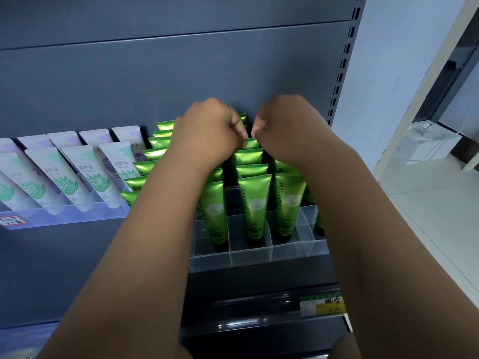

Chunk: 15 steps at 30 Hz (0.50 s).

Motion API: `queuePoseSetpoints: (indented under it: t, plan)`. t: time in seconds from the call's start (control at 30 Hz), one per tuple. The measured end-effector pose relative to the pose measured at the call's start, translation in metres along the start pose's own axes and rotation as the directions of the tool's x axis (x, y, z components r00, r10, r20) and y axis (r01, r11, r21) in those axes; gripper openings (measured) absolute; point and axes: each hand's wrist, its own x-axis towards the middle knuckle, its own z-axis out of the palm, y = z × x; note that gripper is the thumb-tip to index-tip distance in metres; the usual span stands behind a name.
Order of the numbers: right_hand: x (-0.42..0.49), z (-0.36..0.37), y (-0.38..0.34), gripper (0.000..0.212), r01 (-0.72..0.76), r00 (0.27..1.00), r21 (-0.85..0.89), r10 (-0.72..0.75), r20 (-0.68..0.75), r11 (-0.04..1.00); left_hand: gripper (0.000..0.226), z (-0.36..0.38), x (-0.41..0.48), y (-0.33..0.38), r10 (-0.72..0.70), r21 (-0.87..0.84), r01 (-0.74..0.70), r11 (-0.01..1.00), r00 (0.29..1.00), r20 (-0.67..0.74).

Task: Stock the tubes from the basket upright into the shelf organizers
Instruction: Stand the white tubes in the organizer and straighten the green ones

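Pale tubes (85, 174) are leaning at nine o'clock; left hand (210, 130) and right hand (285, 128), curled close together, are pinching a green tube (251, 144) by its crimp at the organizer's (248, 257) twelve o'clock, probably steadying it upright into a rear slot.

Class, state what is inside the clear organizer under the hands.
Green tubes stand upright in the organizer; its visible front cells hold none. The left hand and right hand cover some back rows.

White flowers mark the green tubes (255, 203); mint leaves mark the white tubes (85, 174)
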Motion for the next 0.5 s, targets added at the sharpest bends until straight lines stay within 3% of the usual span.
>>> queuePoseSetpoints:
  t: [0.3,0.5]
  plan:
    - [-0.0017,-0.001,0.0049,0.017,-0.004,0.999,-0.023,0.003,-0.04,1.0,0.019,-0.0025,0.0012,0.0014,0.011,-0.043,-0.009,0.999,0.999,0.047]
    - [-0.0019,-0.0014,0.0054,0.015,0.012,0.999,-0.069,-0.014,-0.032,0.998,0.026,-0.0051,0.0001,0.0002,0.015,0.028,-0.015,0.999,1.0,0.026]
